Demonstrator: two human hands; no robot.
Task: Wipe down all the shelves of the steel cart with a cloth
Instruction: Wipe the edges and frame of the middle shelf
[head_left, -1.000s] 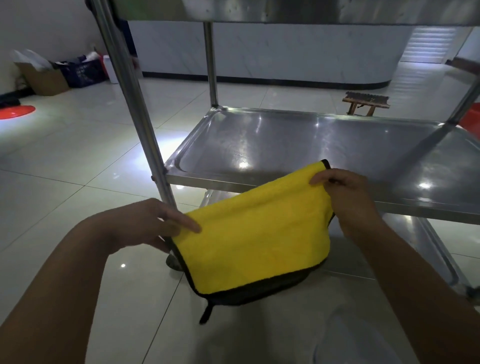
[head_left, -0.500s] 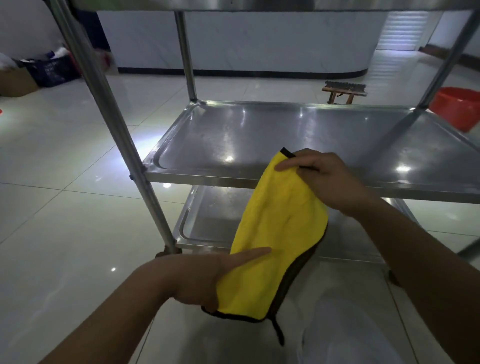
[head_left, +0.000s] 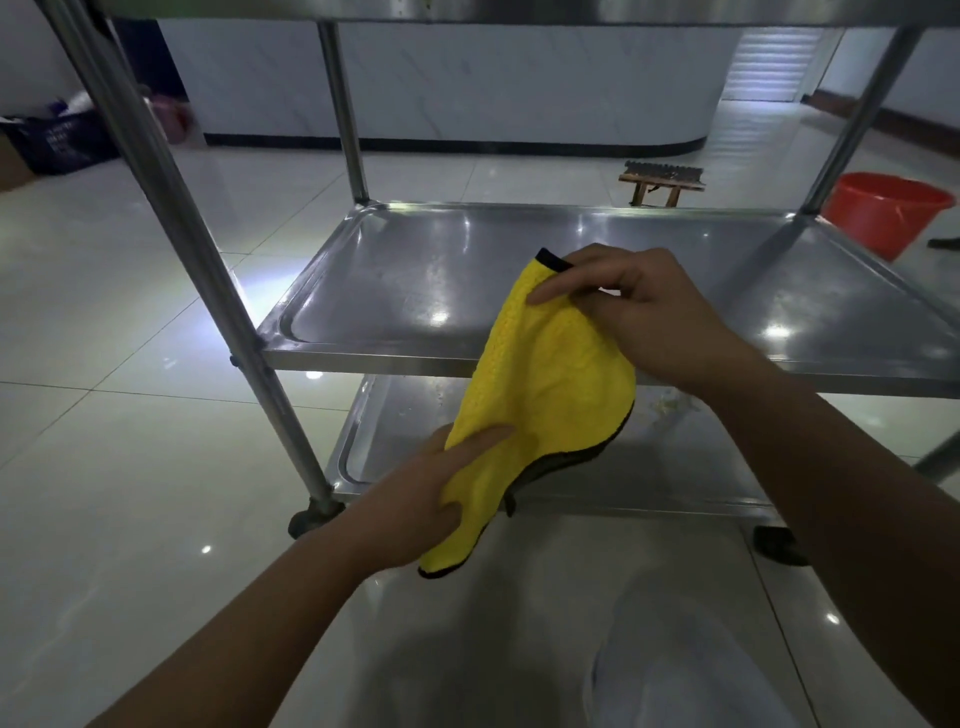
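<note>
Since a moment ago the cloth (head_left: 540, 395) has been turned more upright and gathered narrower. Its top corner is pinched by the right hand (head_left: 644, 312), its lower end gripped by the left hand (head_left: 415, 509). It is held just before the middle shelf (head_left: 675, 260). A flat pad should be folded, then pressed down beyond the right hand and drawn edge to edge.

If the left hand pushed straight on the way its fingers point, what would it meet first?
The yellow cloth the left hand already grips; past it, probably the middle shelf's front edge, though depth is unclear.
</note>
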